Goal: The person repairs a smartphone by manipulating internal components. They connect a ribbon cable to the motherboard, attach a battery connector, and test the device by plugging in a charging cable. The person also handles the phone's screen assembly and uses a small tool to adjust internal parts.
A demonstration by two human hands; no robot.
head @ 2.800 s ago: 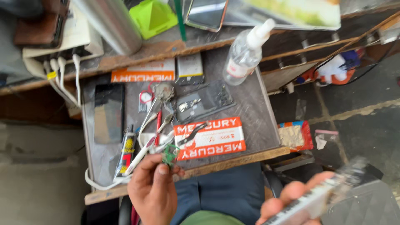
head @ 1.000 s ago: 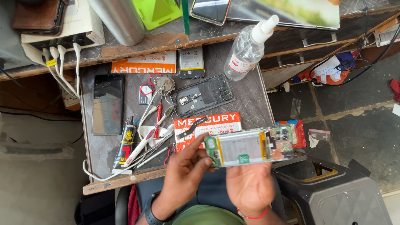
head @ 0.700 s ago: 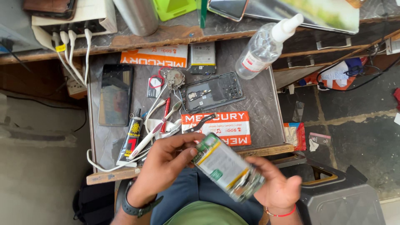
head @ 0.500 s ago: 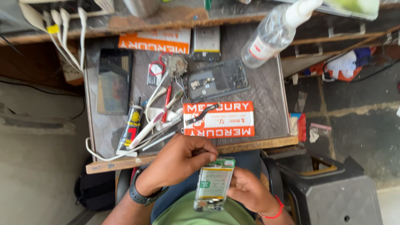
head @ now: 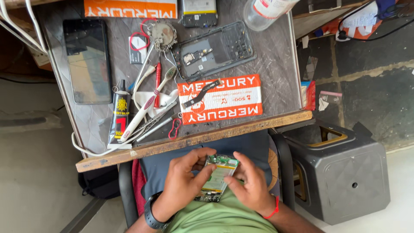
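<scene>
Two hands hold an opened phone body with green circuit boards (head: 217, 177) over the lap, below the grey surface (head: 276, 64). The left hand (head: 185, 181) grips its left edge; the right hand (head: 249, 185) clasps its right side. On the surface, a clear plastic bottle (head: 267, 11) stands, contents unclear, beside a dark empty phone frame (head: 214, 49).

Backdrop as I log it from the head view:
- Small work table (head: 276, 51), dark mottled top, worn wooden front edge.
- Black plastic stool (head: 345, 172) just right of it, square top with an opening.
- Chair frame (head: 125, 190), black tubing, below the table.
- Floor (head: 34, 181): pale concrete on the left, darker cracked slabs (head: 371, 86) on the right.
- Light: soft and even, probably daylight.
</scene>
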